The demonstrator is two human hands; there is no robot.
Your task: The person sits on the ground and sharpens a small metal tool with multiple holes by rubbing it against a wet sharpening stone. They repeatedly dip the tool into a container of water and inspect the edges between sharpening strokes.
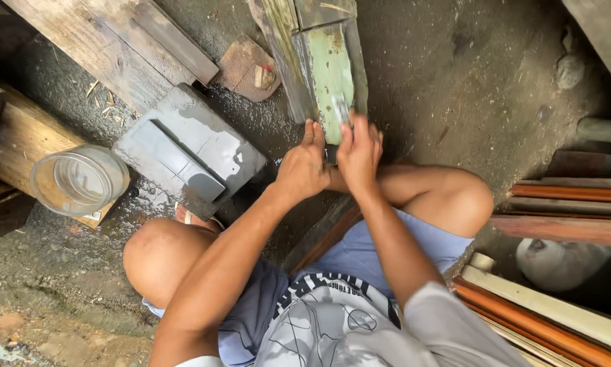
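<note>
A worn wooden piece with a green-painted face lies on the dirt floor and reaches toward me. My right hand grips a small metal blade pressed against the green face near its lower end. My left hand is beside it, fingers stretched up along the left edge of the wood. Both hands meet above my knees as I squat.
A wet grey sharpening block sits left of my hands. A clear plastic jar rests on a wooden beam at far left. Planks lie top left. Orange and cream mouldings are stacked at right.
</note>
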